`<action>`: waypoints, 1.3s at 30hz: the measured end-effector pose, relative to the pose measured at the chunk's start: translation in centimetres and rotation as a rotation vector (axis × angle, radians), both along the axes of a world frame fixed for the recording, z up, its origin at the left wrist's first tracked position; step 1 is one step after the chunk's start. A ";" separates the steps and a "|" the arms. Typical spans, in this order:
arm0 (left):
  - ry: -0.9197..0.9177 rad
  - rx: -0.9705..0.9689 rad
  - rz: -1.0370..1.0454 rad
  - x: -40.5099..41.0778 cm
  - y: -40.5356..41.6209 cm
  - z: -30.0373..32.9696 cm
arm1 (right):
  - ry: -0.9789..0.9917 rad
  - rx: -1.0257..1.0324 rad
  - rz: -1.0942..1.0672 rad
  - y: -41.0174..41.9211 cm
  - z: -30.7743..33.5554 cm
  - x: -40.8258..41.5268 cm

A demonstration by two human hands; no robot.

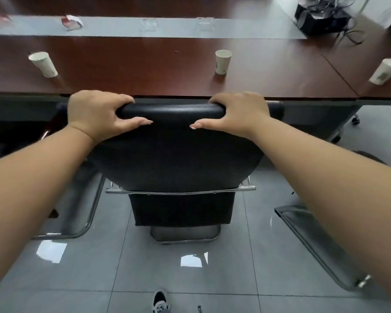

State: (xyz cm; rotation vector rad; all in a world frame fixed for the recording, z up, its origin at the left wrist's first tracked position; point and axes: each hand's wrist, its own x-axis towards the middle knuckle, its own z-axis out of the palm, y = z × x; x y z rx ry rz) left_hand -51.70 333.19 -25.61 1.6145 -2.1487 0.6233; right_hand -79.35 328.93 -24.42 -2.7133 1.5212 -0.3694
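Note:
A black leather chair [174, 150] with a chrome sled frame stands in front of me, its seat pushed under the brown table [145, 66]. My left hand [95, 115] grips the left end of the backrest's top edge, fingers curled over the far side and thumb on the near face. My right hand [239, 112] grips the right end the same way. The chair's seat is hidden under the table.
Three paper cups stand on the table: one at the left [43, 64], one in the middle [222, 61], one at the right [385, 71]. A black box with cables [321, 16] sits far right. Chrome frames of neighbouring chairs [312, 242] flank me on the grey tiled floor. My shoe [160, 301] shows below.

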 end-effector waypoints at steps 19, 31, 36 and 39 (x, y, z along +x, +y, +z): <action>0.035 0.153 -0.026 2.9 2.1 -0.3 | 0.090 0.117 -0.147 3.1 0.6 4.0; 0.020 0.116 -0.141 4.1 -1.4 0.4 | 0.083 0.128 -0.251 1.6 1.1 5.0; 0.046 0.118 -0.111 5.9 -2.3 0.5 | 0.078 0.067 -0.250 0.7 0.8 6.7; 0.054 0.134 -0.059 5.7 -1.8 0.4 | 0.078 0.057 -0.249 0.8 0.7 6.8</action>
